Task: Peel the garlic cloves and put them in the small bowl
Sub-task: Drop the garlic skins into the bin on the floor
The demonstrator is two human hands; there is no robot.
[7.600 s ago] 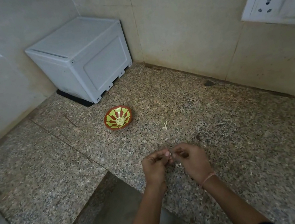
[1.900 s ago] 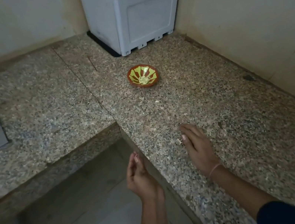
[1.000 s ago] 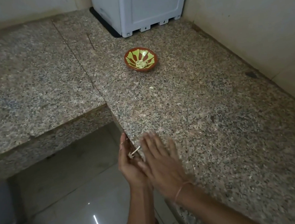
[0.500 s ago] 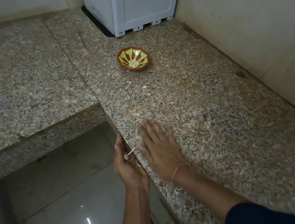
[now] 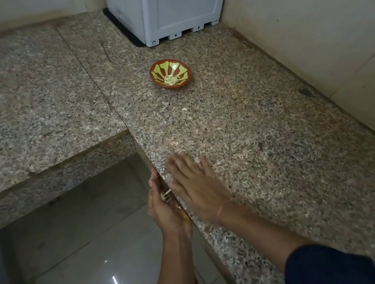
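Pale papery garlic skins (image 5: 166,194) lie in the cupped left hand (image 5: 165,210) below the speckled granite counter's edge (image 5: 154,169), beside the flat, splayed right hand (image 5: 196,185); peeled cloves (image 5: 170,79) rest in the red-and-yellow bowl (image 5: 185,77) well beyond.

No text, label, brand, number or sign can be read anywhere in the view.
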